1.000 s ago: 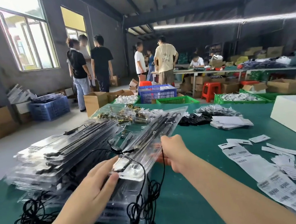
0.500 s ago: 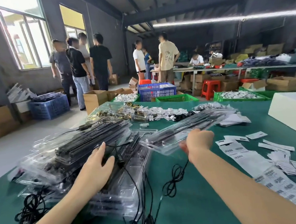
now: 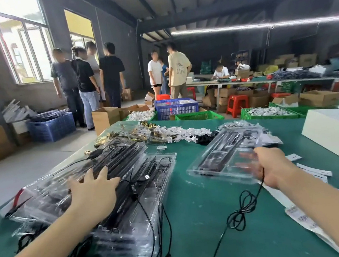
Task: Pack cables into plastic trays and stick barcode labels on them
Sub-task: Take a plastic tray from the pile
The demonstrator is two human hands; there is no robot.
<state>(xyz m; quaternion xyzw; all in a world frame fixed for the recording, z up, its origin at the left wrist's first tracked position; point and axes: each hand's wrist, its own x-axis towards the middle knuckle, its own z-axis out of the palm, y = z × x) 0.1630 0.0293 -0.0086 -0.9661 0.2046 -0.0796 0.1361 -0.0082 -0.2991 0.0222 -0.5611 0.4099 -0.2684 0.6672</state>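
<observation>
Right hand (image 3: 273, 167) grips one tray (image 3: 225, 153) above the table (image 3: 195, 220); left hand (image 3: 94, 195), fingers spread, rests on the stack (image 3: 129, 195) near the left edge.

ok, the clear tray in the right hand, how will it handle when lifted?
The clear tray is thin plastic, so probably light and flexy. The right hand holds only its near end, so it may sag. Its cable trails loose and could snag.

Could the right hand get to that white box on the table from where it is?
Probably yes, but not freely: the right hand grips a clear tray, so it would need to let go first. The white box sits farther right with only loose label strips between.
</observation>
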